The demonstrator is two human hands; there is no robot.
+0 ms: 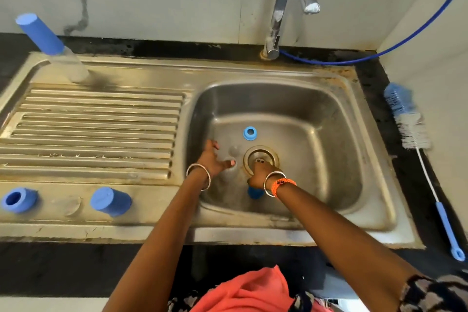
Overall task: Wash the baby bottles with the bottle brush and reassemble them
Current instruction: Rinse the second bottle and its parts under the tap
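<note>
Steel sink [374, 210] set in a dark counter, pale wall behind, tap [286, 7] at the back with a blue hose [405, 40] running off to the right. Both my arms reach down into the basin.

Left hand [211, 159]: fingers spread and relaxed, thumb tip at a clear teat [229, 162] lying on the basin floor; gripping nothing that I can see.

Right hand [260, 175]: fingers curled downward at the near rim of the drain [260, 158]. A blue piece [254, 192] shows just under the wrist; I cannot tell whether the hand holds it.

Blue ring [250, 133] lies flat on the basin floor, just behind the drain, apart from both hands.

Draining board [96, 129], left: one capped bottle [50, 45] stands at the far corner. On the near edge sit a second blue ring [17, 199] and a blue cap [110, 201], well apart, with a faint clear part between them.

Bottle brush [415, 134] lies on the counter right of the sink, bristles away from me, untouched.
</note>
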